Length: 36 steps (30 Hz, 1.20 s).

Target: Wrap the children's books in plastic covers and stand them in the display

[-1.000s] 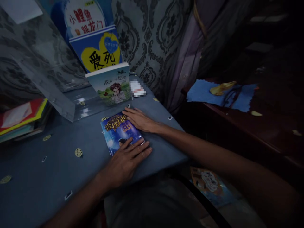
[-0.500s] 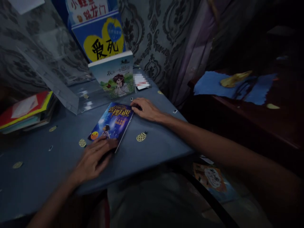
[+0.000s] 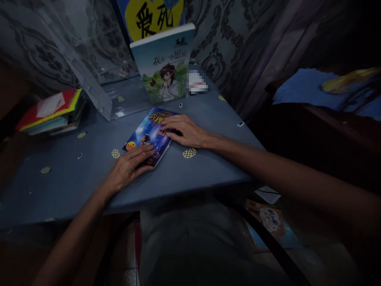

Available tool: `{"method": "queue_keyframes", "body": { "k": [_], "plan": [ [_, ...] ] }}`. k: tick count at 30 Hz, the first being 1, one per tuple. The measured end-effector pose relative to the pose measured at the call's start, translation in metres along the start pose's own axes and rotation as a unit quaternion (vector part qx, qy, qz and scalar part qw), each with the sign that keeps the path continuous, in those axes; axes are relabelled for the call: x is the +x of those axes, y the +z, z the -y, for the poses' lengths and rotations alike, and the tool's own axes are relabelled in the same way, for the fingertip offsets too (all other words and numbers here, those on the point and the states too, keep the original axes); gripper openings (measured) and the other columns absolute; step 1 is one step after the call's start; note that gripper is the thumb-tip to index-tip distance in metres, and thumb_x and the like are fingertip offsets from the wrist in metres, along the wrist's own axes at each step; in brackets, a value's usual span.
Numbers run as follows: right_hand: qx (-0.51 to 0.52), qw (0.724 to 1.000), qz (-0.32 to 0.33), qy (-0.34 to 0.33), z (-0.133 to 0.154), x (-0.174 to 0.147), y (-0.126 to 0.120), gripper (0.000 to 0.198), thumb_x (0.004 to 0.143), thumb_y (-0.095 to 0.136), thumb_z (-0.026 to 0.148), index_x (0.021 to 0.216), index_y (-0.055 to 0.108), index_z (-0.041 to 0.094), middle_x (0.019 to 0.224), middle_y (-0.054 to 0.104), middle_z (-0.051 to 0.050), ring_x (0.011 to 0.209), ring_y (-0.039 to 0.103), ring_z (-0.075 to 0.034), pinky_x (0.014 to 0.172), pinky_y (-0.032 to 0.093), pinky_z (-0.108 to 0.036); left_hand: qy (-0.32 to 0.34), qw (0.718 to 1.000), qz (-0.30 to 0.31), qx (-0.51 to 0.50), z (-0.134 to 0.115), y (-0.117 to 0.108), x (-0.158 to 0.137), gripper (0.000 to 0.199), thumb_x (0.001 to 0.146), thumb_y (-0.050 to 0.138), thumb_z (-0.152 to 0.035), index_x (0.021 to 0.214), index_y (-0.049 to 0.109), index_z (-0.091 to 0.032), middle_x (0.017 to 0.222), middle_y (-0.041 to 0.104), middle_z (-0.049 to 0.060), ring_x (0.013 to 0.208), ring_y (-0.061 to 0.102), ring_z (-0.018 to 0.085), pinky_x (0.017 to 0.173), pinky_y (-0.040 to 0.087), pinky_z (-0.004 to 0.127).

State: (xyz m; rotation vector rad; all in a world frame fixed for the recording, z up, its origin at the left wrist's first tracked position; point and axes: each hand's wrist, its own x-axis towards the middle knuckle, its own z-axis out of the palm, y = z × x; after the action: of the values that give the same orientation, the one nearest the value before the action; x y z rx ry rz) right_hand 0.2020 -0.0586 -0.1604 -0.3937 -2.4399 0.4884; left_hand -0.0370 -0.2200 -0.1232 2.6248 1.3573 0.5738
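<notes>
A blue and purple paperback book (image 3: 149, 129) lies flat on the blue tablecloth (image 3: 208, 171), its front cover up. My left hand (image 3: 131, 165) rests on the book's near edge, fingers stretched over the cover. Across the upper right part of the cover lies my right hand (image 3: 187, 130), fingers extended and the thumb a little apart. Both hands touch the book without gripping it. Behind it stands a green-blue book (image 3: 166, 71), leaning upright in a clear plastic stand (image 3: 102, 105).
Folders and books (image 3: 52, 113) are stacked at the left. A blue and yellow book (image 3: 154, 18) stands behind, and a blurred-out white item (image 3: 197, 82) lies at the back. A blue cloth (image 3: 300, 87) is at the right; an orange book (image 3: 268, 220) lies below the table.
My right hand has slid from the book's upper right corner onto its cover. My left hand stays at the near edge. The view has shifted, putting the background lower-angled and further right.
</notes>
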Motion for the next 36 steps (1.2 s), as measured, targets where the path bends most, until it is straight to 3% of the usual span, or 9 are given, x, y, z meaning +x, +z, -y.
{"method": "queue_keyframes", "body": {
  "k": [12,24,28,33,36],
  "plan": [
    [0.098,0.986,0.033,-0.132,0.013,0.002,0.009,0.030,0.096,0.065,0.046,0.107,0.077,0.020,0.119,0.074,-0.011,0.121,0.063,-0.026,0.106,0.047,-0.047,-0.004,0.998,-0.031,-0.059,0.000,-0.001,0.001,0.035,0.103,0.053,-0.037,0.133,0.067,-0.025,0.136,0.069,0.007,0.130,0.062,0.023,0.113,0.051,0.043],
    [0.056,0.986,0.047,-0.147,0.017,-0.001,0.010,0.034,0.093,0.070,0.047,0.112,0.074,0.019,0.124,0.071,-0.012,0.121,0.060,-0.026,0.105,0.046,-0.047,-0.008,0.999,-0.025,-0.032,-0.005,-0.002,-0.001,0.037,0.105,0.048,-0.035,0.134,0.065,-0.021,0.140,0.066,0.009,0.133,0.060,0.024,0.113,0.050,0.044],
    [0.026,0.991,0.040,-0.125,0.029,-0.001,0.016,0.031,0.093,0.069,0.046,0.108,0.073,0.019,0.108,0.073,-0.009,0.107,0.062,-0.024,0.095,0.050,-0.041,-0.016,1.000,-0.020,-0.006,-0.007,-0.001,-0.004,0.044,0.101,0.054,-0.046,0.137,0.062,-0.023,0.143,0.063,0.011,0.132,0.061,0.027,0.111,0.052,0.048],
    [-0.048,0.994,0.020,-0.100,0.050,0.004,0.026,0.034,0.093,0.067,0.048,0.106,0.073,0.017,0.098,0.072,-0.009,0.098,0.061,-0.025,0.088,0.052,-0.040,-0.015,0.997,-0.053,0.057,-0.009,0.003,-0.003,0.044,0.097,0.059,-0.055,0.122,0.065,-0.019,0.130,0.071,0.013,0.119,0.069,0.028,0.100,0.060,0.043],
    [-0.036,0.992,0.059,-0.107,0.046,0.006,0.018,0.034,0.093,0.069,0.046,0.110,0.073,0.017,0.104,0.074,-0.009,0.103,0.062,-0.024,0.093,0.052,-0.038,-0.024,0.995,-0.056,0.080,-0.008,0.005,-0.003,0.038,0.099,0.054,-0.052,0.119,0.064,-0.021,0.129,0.071,0.012,0.118,0.069,0.028,0.098,0.060,0.042]
  ]
}}
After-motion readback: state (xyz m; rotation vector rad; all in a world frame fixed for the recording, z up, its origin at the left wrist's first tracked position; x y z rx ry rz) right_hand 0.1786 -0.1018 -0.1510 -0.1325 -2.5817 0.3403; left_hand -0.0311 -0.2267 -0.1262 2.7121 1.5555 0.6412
